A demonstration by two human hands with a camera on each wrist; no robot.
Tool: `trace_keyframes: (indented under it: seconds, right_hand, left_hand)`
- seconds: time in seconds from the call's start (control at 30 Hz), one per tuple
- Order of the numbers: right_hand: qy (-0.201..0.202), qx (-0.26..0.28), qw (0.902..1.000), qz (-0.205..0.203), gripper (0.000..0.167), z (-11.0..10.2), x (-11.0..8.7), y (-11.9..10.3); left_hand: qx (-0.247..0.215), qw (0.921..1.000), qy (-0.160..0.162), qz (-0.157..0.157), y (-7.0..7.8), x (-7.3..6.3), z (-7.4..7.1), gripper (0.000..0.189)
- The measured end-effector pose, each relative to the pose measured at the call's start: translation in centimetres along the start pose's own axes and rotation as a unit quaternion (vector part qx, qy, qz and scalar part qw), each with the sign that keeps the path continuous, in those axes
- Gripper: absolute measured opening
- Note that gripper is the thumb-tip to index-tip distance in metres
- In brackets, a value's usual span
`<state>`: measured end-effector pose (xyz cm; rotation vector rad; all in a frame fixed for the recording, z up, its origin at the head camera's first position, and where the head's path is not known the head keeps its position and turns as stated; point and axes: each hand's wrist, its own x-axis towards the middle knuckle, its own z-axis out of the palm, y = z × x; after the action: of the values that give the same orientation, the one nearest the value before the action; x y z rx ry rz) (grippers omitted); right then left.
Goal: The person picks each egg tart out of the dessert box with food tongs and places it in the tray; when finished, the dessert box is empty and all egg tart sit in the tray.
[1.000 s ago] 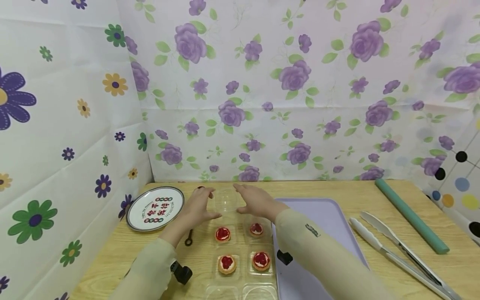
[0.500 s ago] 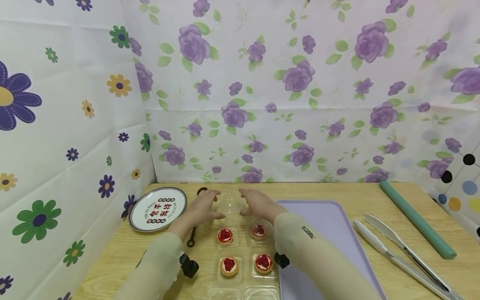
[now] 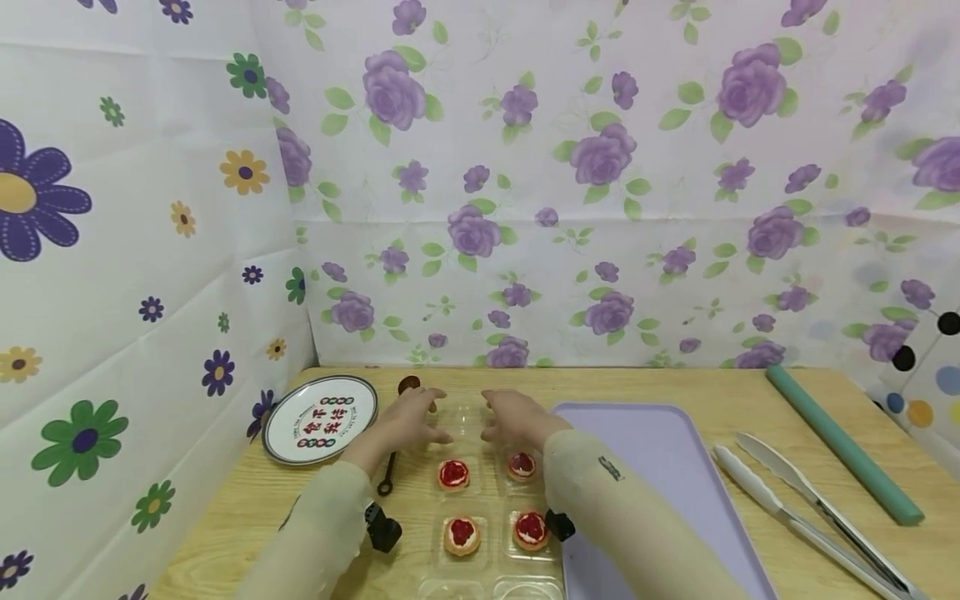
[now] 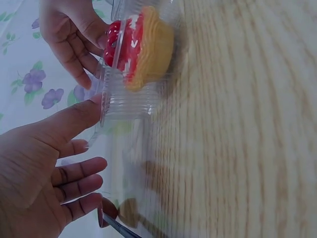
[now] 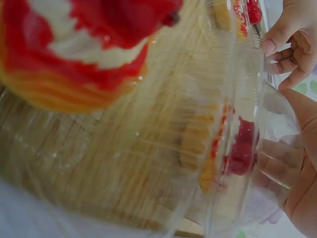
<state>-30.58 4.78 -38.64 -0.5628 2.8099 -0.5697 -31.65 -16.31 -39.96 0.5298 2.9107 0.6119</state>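
Clear plastic boxes, each with a red-topped tart, stand in rows before me; the back left tart and back right tart are nearest my hands. At the rear, a clear plastic lid spans the gap between both hands. My left hand pinches its left edge, thumb at the rim in the left wrist view, the other fingers spread apart. On its opposite edge my right hand grips, and its fingers show through the plastic in the right wrist view.
A dark spoon lies beside the left hand, near a white plate with red lettering. On the right are a lilac tray, metal tongs and a green roll. Patterned cloth walls rise behind and to the left.
The lid between my hands has tipped lower, and both hands have sunk slightly with it. The whole view has shifted a little. The tarts stay in place.
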Motion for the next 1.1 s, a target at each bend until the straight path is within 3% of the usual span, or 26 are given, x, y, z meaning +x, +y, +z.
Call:
trace_keyframes:
  seconds: [0.23,0.77,1.1]
  right_hand:
    - [-0.003,-0.015,0.9999,-0.004,0.073,0.6,0.3,0.2]
    - [-0.002,-0.032,0.9994,-0.009,0.075,0.8,0.5,0.1]
    - [0.005,-0.051,0.9983,-0.027,0.073,-0.4,-0.3,-0.9]
  left_hand:
    - [-0.01,0.9998,-0.017,-0.004,-0.2,0.1,0.1,0.075]
    - [-0.015,0.9996,-0.023,-0.002,-0.2,-0.1,-0.4,0.08]
    - [0.01,0.9996,0.025,0.011,0.6,-0.4,-1.3,0.075]
